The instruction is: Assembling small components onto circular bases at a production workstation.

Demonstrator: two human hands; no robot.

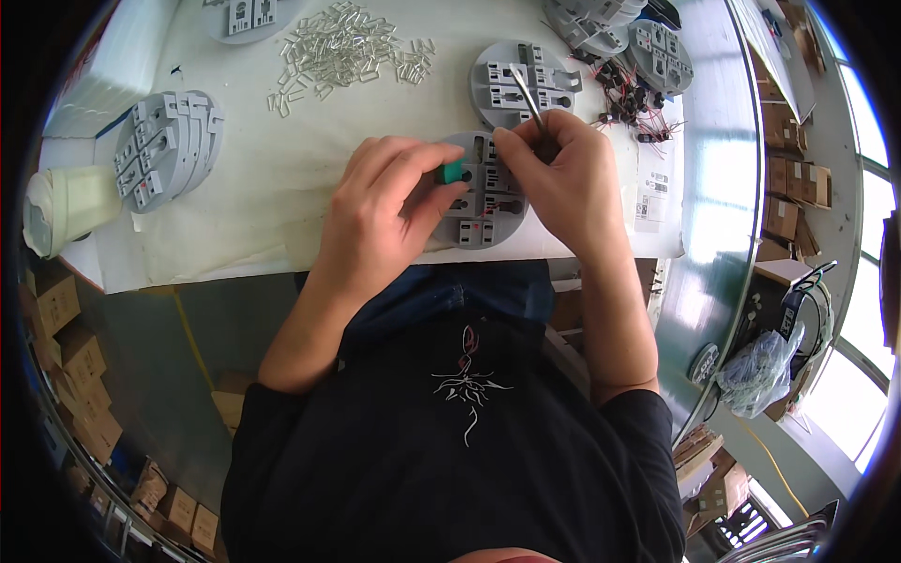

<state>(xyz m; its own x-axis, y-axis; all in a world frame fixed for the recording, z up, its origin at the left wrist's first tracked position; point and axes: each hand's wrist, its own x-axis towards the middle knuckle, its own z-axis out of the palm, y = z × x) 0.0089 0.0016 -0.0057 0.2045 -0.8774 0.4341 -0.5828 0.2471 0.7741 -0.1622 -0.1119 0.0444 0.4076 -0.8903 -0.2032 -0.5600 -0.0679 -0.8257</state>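
Nearest me, the grey disc (483, 202) is lying on the table's (253, 220) near edge, between my hands. My left hand (380, 188) is closing thumb and forefinger on a small green piece (452, 173) over the disc's left half; I cannot tell whether the piece is touching it. My right hand (572, 178) is wrapping round a tool (527, 97), its metal shaft pointing far, and its thumb is sitting at the disc's far right part. The disc is looking light and stiff, like smooth plastic, its thin raised walls perhaps fragile, so the outer rim is seeming the safer hold. Just beyond, another disc (497, 73) is resting; wired parts (624, 94) are lying right, a disc stack (178, 145) left, loose clips (338, 52) farther off.
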